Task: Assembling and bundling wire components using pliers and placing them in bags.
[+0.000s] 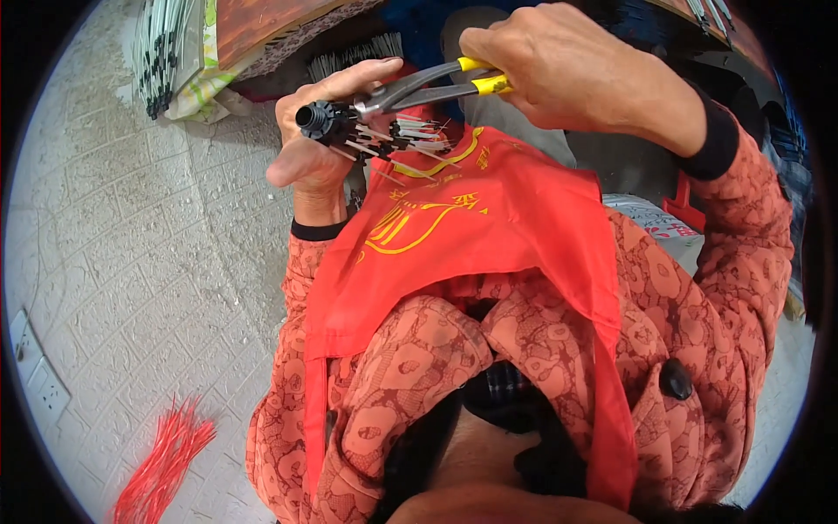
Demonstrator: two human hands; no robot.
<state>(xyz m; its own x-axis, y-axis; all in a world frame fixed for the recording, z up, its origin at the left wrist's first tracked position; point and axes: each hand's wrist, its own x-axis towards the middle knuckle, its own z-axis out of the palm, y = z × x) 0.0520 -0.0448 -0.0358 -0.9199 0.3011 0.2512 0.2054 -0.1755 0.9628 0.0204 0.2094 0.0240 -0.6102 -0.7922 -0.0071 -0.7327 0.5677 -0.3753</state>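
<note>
Near the upper middle, my left hand [301, 170] is closed around a black ribbed round fitting [321, 120] with a hollow end. Many thin pale sticks with black sleeves [410, 131] fan out from beside it, to the right. My right hand [576, 74] grips the yellow-and-black handles of a pair of pliers [375, 103]. The pliers' metal head meets the fitting at my left hand; the jaw tips are hidden there. Below both hands hangs the red apron [524, 218] with yellow print that I wear.
A bundle of pale sticks with black parts [161, 70] hangs at the upper left beside a wooden tabletop [262, 26]. Another dark-and-pale bundle [358, 57] lies behind my left hand. Red strands [166, 463] and a white wall socket [44, 389] are at the lower left.
</note>
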